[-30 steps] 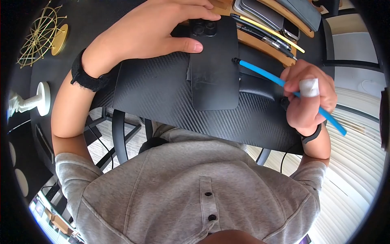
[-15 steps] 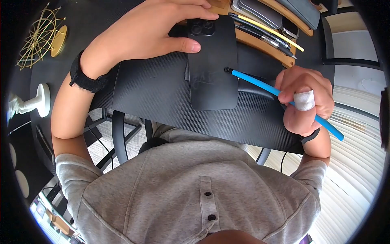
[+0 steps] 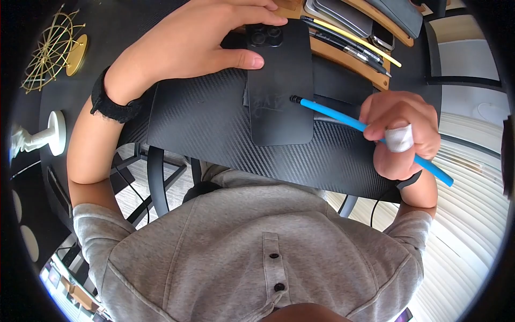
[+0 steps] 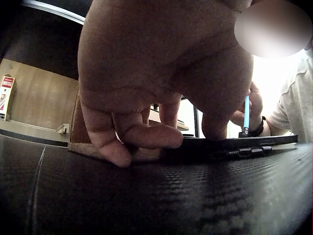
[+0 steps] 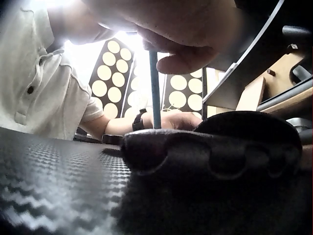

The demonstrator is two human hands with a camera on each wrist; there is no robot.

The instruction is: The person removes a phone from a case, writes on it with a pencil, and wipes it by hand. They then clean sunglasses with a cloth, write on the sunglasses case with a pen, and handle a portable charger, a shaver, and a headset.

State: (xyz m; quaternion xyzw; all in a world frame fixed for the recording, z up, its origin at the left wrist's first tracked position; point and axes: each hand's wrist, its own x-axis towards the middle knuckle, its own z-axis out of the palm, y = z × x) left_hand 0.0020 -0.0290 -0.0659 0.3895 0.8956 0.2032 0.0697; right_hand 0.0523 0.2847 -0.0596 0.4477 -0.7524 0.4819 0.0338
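A matte black phone with a camera bump lies on the black textured desk, faint scribbled marks on its back. The left hand rests at its upper left, thumb and a fingertip touching the phone, fingers spread. The right hand, with a white wrap on one digit, pinches a blue stick whose dark tip meets the phone's back near the marks. In the left wrist view, the left thumb presses on the phone's edge. The right wrist view shows the blue stick nearly upright below the right hand.
Wooden organizer with pens and a yellow pencil stands beyond the phone. A gold wire ornament and a white figurine are at far left. A black ridged object sits by the right hand.
The right hand and blue stick have moved left and slightly toward the body, the dark tip shifting from the phone's right edge inward. The left hand and phone have moved only slightly.
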